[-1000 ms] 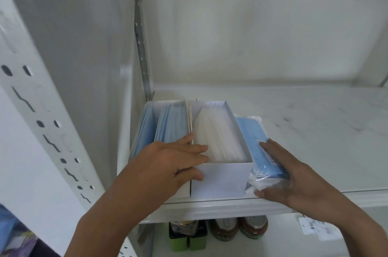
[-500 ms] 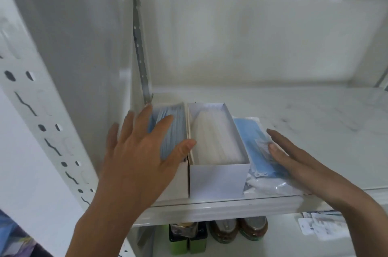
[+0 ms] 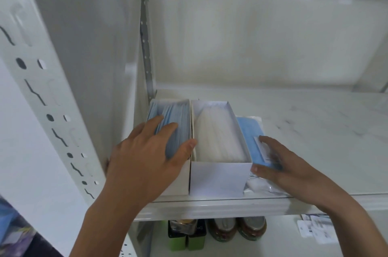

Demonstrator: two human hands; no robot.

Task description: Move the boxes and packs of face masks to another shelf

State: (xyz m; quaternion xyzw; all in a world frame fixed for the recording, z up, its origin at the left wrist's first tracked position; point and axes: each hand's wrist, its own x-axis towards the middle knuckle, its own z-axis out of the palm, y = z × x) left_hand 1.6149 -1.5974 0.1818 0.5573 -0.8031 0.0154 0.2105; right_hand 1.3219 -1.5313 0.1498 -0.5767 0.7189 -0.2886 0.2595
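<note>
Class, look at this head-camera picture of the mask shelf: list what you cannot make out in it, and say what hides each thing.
- Front of the box of blue masks: covered by the left hand in the head view.
- Label on the plastic pack of blue masks: partly under the right hand, print blurred.
- Jars on the lower shelf: tops cut off by the shelf edge.
- Papers below right: print too small to read.
</note>
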